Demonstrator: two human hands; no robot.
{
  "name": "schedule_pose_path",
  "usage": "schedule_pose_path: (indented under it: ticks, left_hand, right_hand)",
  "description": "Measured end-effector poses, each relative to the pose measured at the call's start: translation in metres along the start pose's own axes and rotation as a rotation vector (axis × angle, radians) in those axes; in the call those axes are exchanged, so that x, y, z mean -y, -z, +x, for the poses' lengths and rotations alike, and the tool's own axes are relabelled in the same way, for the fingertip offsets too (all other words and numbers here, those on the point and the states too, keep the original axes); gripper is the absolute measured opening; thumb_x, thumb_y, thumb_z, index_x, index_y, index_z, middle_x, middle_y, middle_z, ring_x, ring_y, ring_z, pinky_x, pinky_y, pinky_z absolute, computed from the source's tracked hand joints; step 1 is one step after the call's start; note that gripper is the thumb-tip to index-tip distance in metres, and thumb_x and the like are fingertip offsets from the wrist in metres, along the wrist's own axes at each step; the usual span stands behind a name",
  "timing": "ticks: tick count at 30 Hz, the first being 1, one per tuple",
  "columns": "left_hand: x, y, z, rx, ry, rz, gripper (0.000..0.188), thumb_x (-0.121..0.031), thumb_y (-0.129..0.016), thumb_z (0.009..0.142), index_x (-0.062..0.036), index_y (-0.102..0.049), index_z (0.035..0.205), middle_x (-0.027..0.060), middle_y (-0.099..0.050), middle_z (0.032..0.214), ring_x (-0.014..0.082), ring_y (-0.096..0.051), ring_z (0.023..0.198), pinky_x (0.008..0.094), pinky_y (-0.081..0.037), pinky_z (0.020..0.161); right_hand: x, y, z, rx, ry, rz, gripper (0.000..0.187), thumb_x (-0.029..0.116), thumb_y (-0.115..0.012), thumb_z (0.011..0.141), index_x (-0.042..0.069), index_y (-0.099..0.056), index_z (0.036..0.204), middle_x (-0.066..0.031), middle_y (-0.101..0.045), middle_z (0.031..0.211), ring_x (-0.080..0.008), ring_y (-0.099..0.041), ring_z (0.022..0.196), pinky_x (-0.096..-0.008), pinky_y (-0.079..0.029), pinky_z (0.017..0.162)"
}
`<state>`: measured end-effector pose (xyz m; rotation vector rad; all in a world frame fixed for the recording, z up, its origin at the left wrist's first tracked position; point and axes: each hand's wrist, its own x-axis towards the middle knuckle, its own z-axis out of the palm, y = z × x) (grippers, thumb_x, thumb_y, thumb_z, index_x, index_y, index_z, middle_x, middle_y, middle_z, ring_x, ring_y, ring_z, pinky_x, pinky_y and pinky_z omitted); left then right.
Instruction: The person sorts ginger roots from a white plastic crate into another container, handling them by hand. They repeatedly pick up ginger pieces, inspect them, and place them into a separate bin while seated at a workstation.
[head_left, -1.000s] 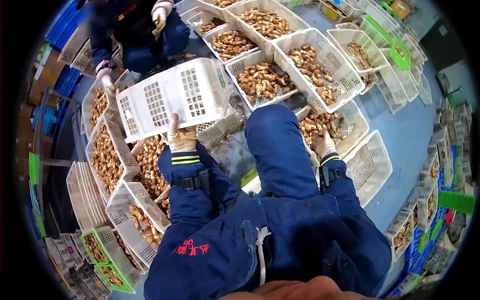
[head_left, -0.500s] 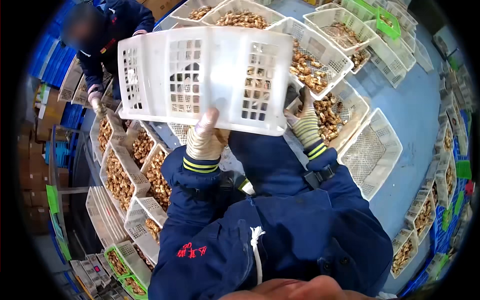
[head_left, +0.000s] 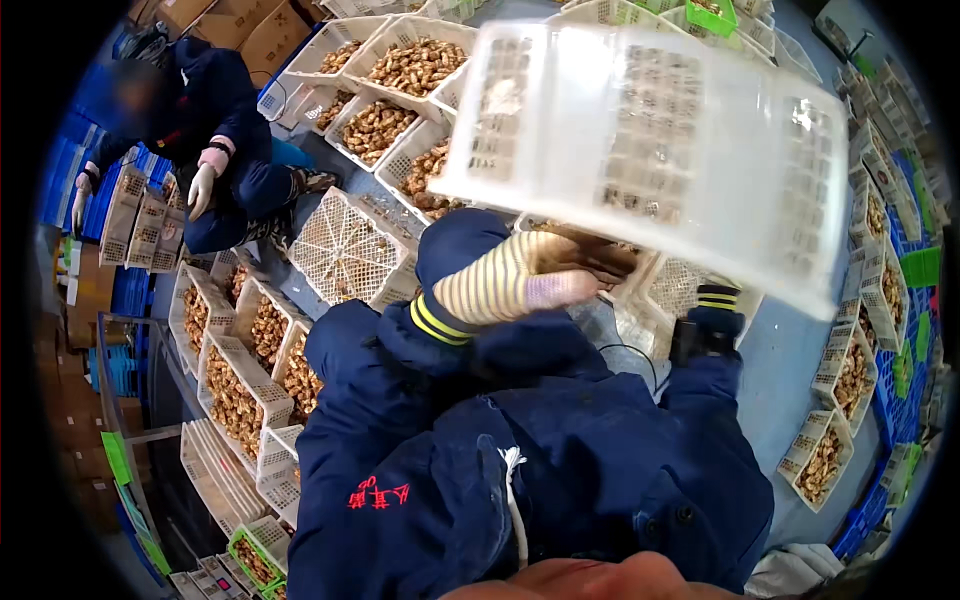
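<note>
A white plastic crate (head_left: 570, 120) with slotted panels is raised in front of me, tilted and blurred by motion. Below its lower edge is my left hand (head_left: 540, 275), in a cream striped glove with dark fingertips. Its fingers stretch to the right, open, with nothing seen in them. My right hand is hidden behind the crate; only its dark cuff with yellow bands (head_left: 716, 297) shows, so I cannot tell whether it grips the crate. Under and behind the raised crate, other white crates (head_left: 690, 285) are partly covered.
Crates of brown mushroom-like pieces (head_left: 415, 65) stand ahead, with more at left (head_left: 235, 395) and right (head_left: 822, 465). A white mesh crate (head_left: 345, 250) lies left of my knee. Another person (head_left: 225, 130) in dark blue crouches at far left beside stacked crates. Cardboard boxes (head_left: 245, 35) stand behind.
The raised crate has swung to the right. My left hand has come off its lower edge and moved right. My right hand has gone behind the crate. The other person has drawn a hand back.
</note>
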<state>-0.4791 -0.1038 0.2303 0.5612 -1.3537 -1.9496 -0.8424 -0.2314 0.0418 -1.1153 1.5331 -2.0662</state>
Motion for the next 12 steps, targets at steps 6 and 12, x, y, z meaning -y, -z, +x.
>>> schedule_pose_path:
  ticks: [6,12]
  left_hand:
    - [0.013,0.052,-0.027,-0.406,-0.120,0.004,0.066,-0.031,-0.064,0.095,0.0055,-0.038,0.143,0.0228,-0.059,0.125,0.0296,-0.062,0.113,0.0378,-0.051,0.097]
    - [0.024,0.087,-0.054,-0.607,-0.193,-0.119,0.067,-0.029,-0.065,0.094,0.0037,-0.035,0.145,0.0227,-0.057,0.129,0.0291,-0.064,0.111,0.0394,-0.053,0.096]
  right_hand:
    - [0.014,0.144,0.068,-0.333,0.029,-0.264,0.046,0.030,-0.070,0.089,-0.006,-0.062,0.117,-0.0135,-0.071,0.099,-0.0219,-0.067,0.083,-0.0327,-0.057,0.080]
    - [-0.031,0.248,0.079,-0.448,-0.570,-0.677,0.070,0.045,-0.075,0.082,-0.003,-0.056,0.130,-0.0147,-0.071,0.106,-0.0256,-0.068,0.084,-0.0356,-0.058,0.078]
